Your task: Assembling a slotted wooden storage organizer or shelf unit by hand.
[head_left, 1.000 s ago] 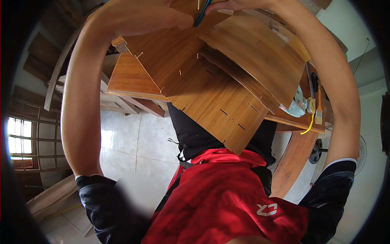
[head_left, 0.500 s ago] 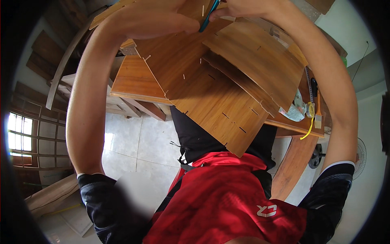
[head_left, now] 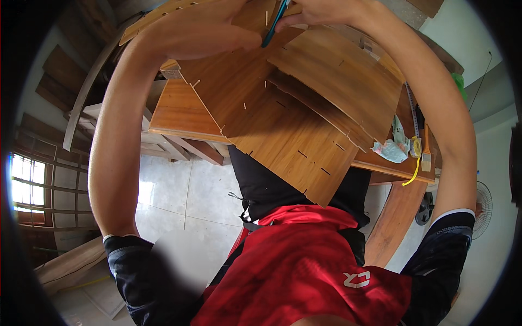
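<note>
At the top of the view my right hand (head_left: pixel 321 12) is closed on a slim teal object (head_left: pixel 274 26), its thumb against the side. What kind of object it is I cannot make out, as its upper end runs out of the frame. My left hand (head_left: pixel 236 35) reaches in from the left, one fingertip at the object's lower end; its other fingers are mostly hidden or cut off. Under both hands lie thin slotted brown wooden panels (head_left: pixel 299 144), with small pale pegs standing up from one. Another panel (head_left: pixel 342 76) rests tilted over them on the right.
The wooden table (head_left: pixel 185 111) carries the panels, whose near corner overhangs my lap. At its right end lie a paintbrush (head_left: pixel 426 146), a yellow tape (head_left: pixel 415 149), a crumpled plastic packet (head_left: pixel 392 149) and a ruler (head_left: pixel 411 111). A fan (head_left: pixel 483 211) stands at the right.
The teal object and both hands have shifted slightly down and left in view. The panels look the same, with only a slight change of viewpoint.
</note>
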Motion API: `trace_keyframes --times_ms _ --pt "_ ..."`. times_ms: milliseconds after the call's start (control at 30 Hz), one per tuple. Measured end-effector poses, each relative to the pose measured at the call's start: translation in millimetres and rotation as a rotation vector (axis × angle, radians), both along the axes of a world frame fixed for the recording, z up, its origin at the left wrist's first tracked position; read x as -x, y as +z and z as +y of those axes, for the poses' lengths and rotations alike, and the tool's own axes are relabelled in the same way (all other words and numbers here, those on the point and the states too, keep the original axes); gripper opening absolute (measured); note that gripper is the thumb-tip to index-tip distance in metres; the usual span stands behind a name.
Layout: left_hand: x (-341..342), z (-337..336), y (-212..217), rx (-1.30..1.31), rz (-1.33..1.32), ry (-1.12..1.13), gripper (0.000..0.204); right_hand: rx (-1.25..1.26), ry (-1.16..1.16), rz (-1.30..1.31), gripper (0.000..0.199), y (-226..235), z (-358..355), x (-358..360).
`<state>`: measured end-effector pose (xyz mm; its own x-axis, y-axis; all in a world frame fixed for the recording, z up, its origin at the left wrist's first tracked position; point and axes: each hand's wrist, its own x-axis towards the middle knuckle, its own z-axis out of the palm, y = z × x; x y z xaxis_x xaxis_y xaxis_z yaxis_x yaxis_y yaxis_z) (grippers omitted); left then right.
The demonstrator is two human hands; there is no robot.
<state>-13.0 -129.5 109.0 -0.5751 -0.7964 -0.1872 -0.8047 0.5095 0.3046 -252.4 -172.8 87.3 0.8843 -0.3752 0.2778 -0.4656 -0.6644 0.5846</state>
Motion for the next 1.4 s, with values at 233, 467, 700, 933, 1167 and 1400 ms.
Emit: trace_keyframes --times_ms 233,467,700,933,1167,1400 --pt "-2 6 16 0.17 -0.161 -0.093 0.082 0.1 -0.168 0.023 0.051 -12 0 1" --pt "3 23 10 0.182 -0.046 -0.127 0.08 0.093 -0.266 0.114 0.066 -5 0 6" --pt "-9 14 25 -0.061 -0.004 -0.1 0.076 0.164 -0.062 0.057 0.07 -12 0 -1" --pt "-9 -32 -22 0.322 0.011 -0.24 0.075 0.043 -0.28 0.022 0.07 -11 5 2" --pt "5 25 12 0.048 -0.021 -0.082 0.077 0.086 -0.296 0.037 0.066 -7 17 -7" --pt "-11 9 -20 0.679 -0.021 -0.294 0.077 0.23 -0.252 0.061 0.064 -13 -2 -12"
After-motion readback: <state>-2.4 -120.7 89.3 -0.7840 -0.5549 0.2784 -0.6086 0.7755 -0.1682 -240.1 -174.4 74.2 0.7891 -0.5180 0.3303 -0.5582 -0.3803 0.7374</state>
